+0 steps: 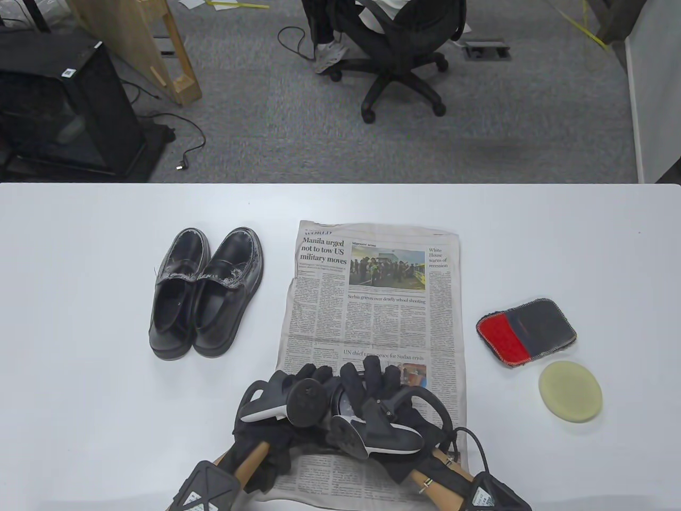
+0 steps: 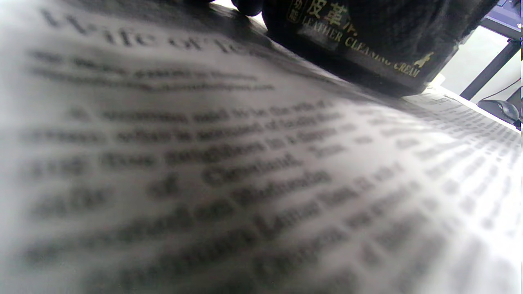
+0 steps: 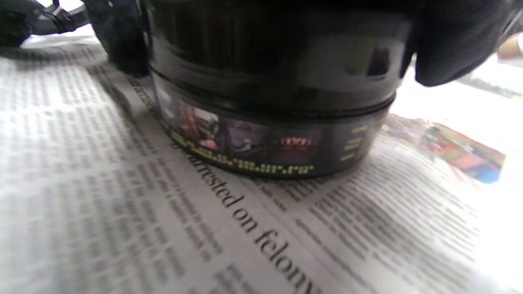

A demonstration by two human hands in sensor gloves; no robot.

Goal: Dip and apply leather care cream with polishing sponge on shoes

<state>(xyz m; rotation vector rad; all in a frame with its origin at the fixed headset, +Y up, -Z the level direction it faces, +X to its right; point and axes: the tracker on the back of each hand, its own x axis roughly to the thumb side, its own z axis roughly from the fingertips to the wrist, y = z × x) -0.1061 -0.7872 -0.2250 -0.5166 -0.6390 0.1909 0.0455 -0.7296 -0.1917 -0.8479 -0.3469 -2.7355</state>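
A black jar of leather cleaning cream stands on the newspaper near the table's front edge. In the table view it is almost hidden between both gloved hands. My left hand grips its side, where the gold label shows. My right hand curls round the jar's lid, with fingers on both sides. The pair of black shoes stands left of the paper. Alone at the right lies the round pale-yellow polishing sponge.
A red and grey cloth pad lies just beyond the sponge. The white table's far edge borders a carpeted floor with an office chair and a person's foot.
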